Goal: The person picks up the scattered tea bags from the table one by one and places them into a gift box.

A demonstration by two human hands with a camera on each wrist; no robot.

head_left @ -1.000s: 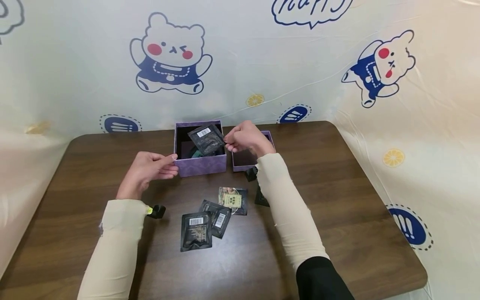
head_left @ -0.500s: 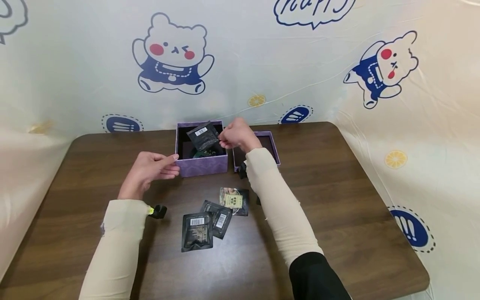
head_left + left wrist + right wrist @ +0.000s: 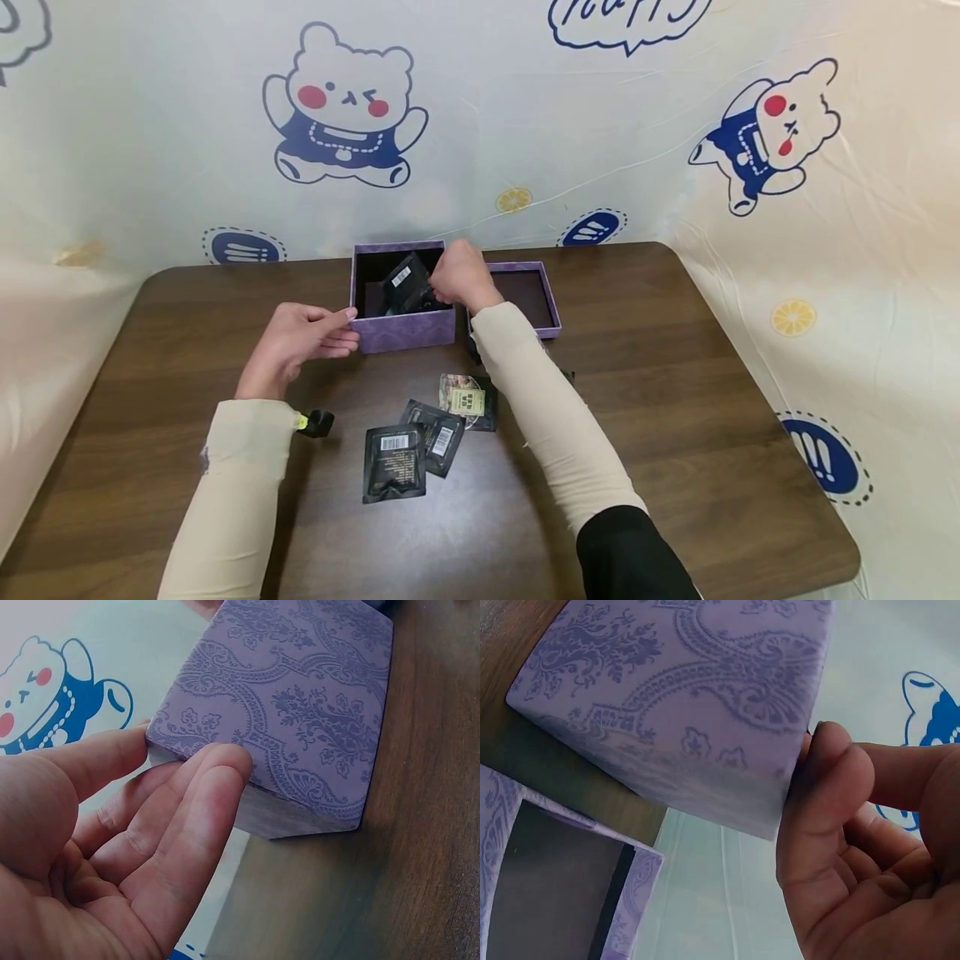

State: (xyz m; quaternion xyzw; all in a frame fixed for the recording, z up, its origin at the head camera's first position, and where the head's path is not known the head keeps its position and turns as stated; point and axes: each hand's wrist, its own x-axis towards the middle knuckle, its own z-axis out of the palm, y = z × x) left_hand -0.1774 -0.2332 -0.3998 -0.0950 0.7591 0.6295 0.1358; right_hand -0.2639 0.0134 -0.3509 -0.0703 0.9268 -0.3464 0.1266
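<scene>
An open purple patterned box (image 3: 408,332) stands at the back of the table. My left hand (image 3: 303,342) holds its front left corner; in the left wrist view the thumb lies along the top edge and the fingertips meet the patterned wall (image 3: 285,697). Over the box's right rim, my right hand (image 3: 463,279) pinches a black sachet (image 3: 405,283) with a white barcode label. That sachet is tilted down inside the box, its lower part hidden by the front wall. In the right wrist view my right fingertips (image 3: 832,754) are at the rim; the sachet is mostly hidden there.
Right of the box lies its purple lid (image 3: 553,332), dark inside facing up. On the brown table (image 3: 712,417) are two black sachets (image 3: 394,479) overlapping and another with a yellow label (image 3: 468,402). A dark piece (image 3: 568,376) shows beyond my right sleeve.
My right hand has moved left to the box's right side, lowering the black sachet deeper and tilting it more steeply. More of the lid shows. My left hand keeps its place on the box.
</scene>
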